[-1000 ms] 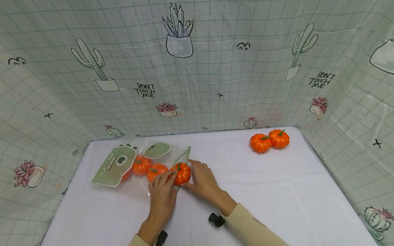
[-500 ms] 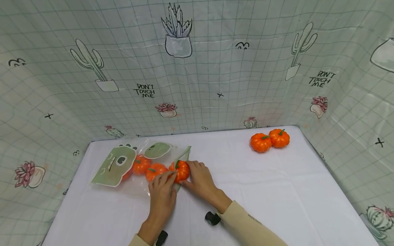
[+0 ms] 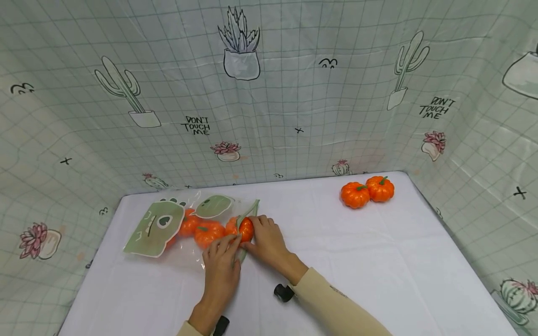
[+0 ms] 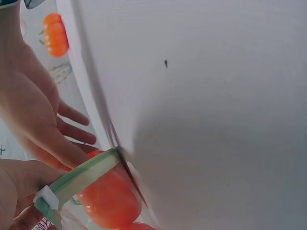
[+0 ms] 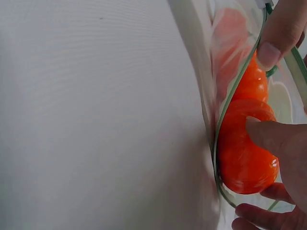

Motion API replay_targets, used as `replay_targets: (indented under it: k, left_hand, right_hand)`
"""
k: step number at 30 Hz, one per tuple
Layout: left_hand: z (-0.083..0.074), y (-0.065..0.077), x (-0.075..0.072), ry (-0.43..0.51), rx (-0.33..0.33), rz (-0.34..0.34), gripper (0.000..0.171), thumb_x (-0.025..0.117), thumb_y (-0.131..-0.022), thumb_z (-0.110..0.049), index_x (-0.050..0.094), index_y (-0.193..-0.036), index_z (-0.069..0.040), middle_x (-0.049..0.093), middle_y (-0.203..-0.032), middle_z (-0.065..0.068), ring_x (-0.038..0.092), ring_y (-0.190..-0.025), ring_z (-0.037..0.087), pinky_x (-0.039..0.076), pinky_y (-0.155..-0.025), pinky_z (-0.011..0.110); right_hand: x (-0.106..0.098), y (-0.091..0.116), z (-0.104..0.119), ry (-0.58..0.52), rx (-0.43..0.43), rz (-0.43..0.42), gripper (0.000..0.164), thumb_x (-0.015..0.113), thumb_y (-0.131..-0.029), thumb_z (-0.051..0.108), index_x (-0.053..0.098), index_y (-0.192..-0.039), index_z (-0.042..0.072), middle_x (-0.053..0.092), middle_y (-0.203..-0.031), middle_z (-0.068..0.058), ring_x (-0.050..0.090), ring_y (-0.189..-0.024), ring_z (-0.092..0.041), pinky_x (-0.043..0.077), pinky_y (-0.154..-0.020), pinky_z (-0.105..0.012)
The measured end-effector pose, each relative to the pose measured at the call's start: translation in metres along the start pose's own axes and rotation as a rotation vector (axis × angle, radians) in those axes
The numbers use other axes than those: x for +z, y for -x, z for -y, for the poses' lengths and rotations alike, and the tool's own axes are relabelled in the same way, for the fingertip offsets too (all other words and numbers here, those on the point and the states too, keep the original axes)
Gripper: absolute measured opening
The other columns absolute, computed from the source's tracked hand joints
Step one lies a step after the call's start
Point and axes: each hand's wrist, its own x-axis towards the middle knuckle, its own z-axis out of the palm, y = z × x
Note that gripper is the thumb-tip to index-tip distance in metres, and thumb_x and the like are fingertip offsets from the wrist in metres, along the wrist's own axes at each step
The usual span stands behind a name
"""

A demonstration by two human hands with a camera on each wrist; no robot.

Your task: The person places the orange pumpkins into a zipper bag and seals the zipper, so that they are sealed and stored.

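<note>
A clear zip bag (image 3: 153,233) with green cartoon prints lies on its side at the table's left, several small orange pumpkins (image 3: 208,234) inside. My left hand (image 3: 221,266) pinches the bag's green rim (image 4: 86,177) beside its white slider (image 4: 46,197), holding the mouth apart. At that mouth my right hand (image 3: 271,242) grips one more pumpkin (image 5: 242,158), thumb on its near side and fingers around the far side. Part of this pumpkin sits within the green-edged opening, close against another pumpkin (image 5: 252,84) deeper in.
Two more orange pumpkins (image 3: 355,195) stand side by side at the back right of the white-covered table (image 3: 357,261). A grid-patterned cloth (image 3: 277,93) printed with cacti rises behind the table and along both sides.
My right hand has moved left, carrying its pumpkin into the bag's mouth; the pumpkins inside shift slightly left. My left hand stays at the rim.
</note>
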Motion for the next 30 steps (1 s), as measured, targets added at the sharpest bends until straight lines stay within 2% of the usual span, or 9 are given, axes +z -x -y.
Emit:
replay_targets:
  k: [8,16,22,30]
  left_hand:
    - [0.000,0.000,0.000,-0.012,0.001,0.005,0.061,0.088,-0.063,0.018,0.076,-0.121,0.003,0.069,-0.121,0.013,0.057,-0.111,0.036,0.039,-0.090,0.055]
    - [0.001,0.000,0.001,-0.007,-0.005,0.012,0.061,0.086,-0.064,0.019,0.076,-0.122,0.003,0.069,-0.122,0.013,0.057,-0.112,0.036,0.039,-0.090,0.055]
    - [0.002,0.000,0.002,-0.002,-0.001,0.003,0.061,0.085,-0.064,0.019,0.076,-0.122,0.003,0.069,-0.121,0.012,0.056,-0.109,0.035,0.039,-0.090,0.055]
    - [0.002,0.001,0.002,0.002,-0.021,0.030,0.060,0.085,-0.066,0.018,0.075,-0.124,0.003,0.068,-0.124,0.012,0.056,-0.109,0.035,0.039,-0.092,0.055]
  right_hand:
    - [0.000,0.006,-0.004,0.020,-0.010,-0.056,0.065,0.087,-0.088,0.035,0.062,-0.138,0.000,0.066,-0.123,-0.019,0.063,-0.111,-0.037,0.055,-0.092,-0.048]
    - [-0.001,0.002,-0.004,0.019,-0.026,-0.096,0.057,0.086,-0.089,0.033,0.066,-0.132,0.001,0.067,-0.116,-0.017,0.063,-0.103,-0.034,0.055,-0.086,-0.046]
    - [0.000,-0.005,-0.002,0.024,-0.017,-0.092,0.056,0.085,-0.090,0.034,0.067,-0.133,0.003,0.066,-0.114,-0.016,0.062,-0.101,-0.033,0.055,-0.086,-0.045]
    - [0.001,-0.006,-0.002,0.044,0.004,-0.083,0.060,0.085,-0.090,0.035,0.066,-0.136,0.002,0.066,-0.115,-0.017,0.063,-0.102,-0.033,0.056,-0.086,-0.045]
